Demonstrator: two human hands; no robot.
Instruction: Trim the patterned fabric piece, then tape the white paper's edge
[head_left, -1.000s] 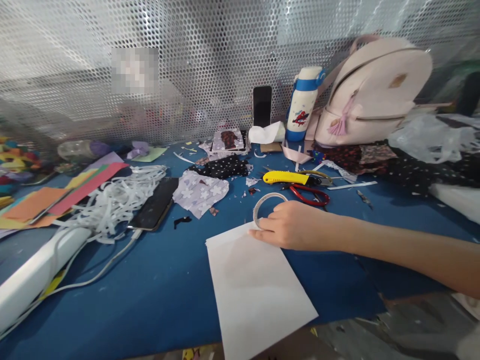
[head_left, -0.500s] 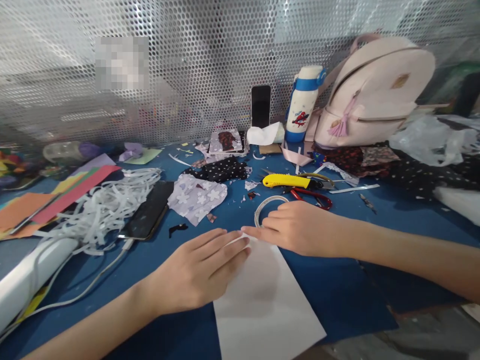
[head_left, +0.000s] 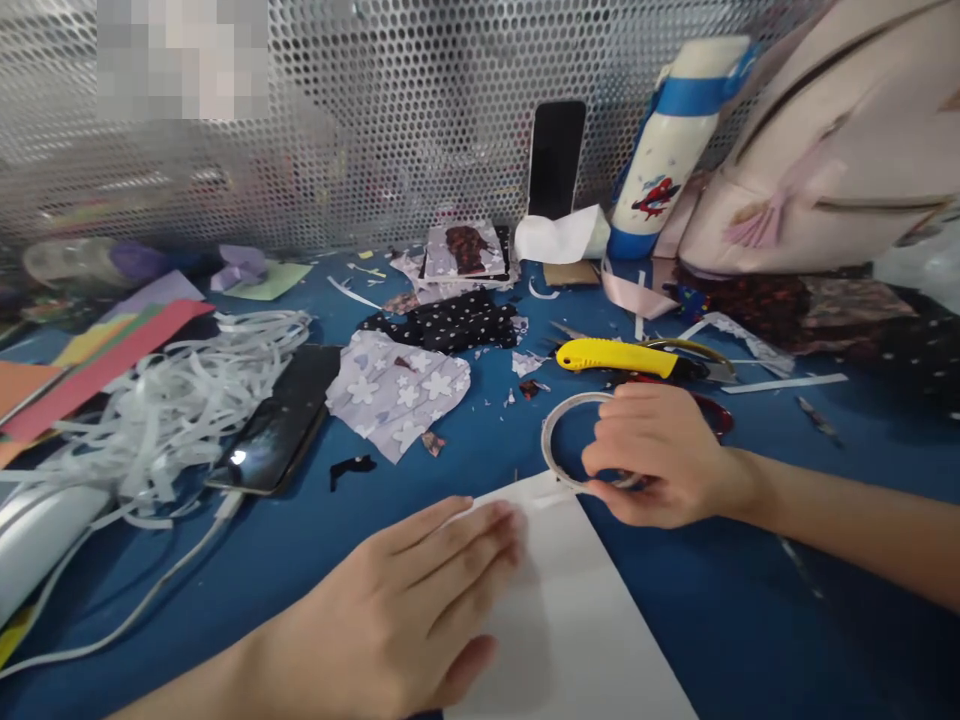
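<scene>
My left hand [head_left: 427, 600] lies on a white sheet of paper [head_left: 592, 630] with its fingers stretched out near the top edge. Beyond that edge, my right hand [head_left: 660, 455] has its fingers curled round the right side of a thin roll of tape [head_left: 550, 440]. The roll's lower rim meets the paper's top corner, where a strip of tape [head_left: 544, 497] seems to run along the edge. Behind the right hand lies a yellow utility knife [head_left: 615, 356], and a red-handled tool [head_left: 712, 415] is partly hidden by that hand.
Left of the paper lie a charging phone [head_left: 281, 420], a heap of white paper strips [head_left: 187, 400] and coloured paper [head_left: 112, 365]. Fabric scraps [head_left: 397, 390] are in the middle. A bottle [head_left: 667, 150], a standing phone [head_left: 556, 160] and a backpack [head_left: 825, 150] line the back.
My right hand has left the paper's top edge, moved right and closed on the tape roll. The left hand stays flat on the sheet. The view has shifted closer.
</scene>
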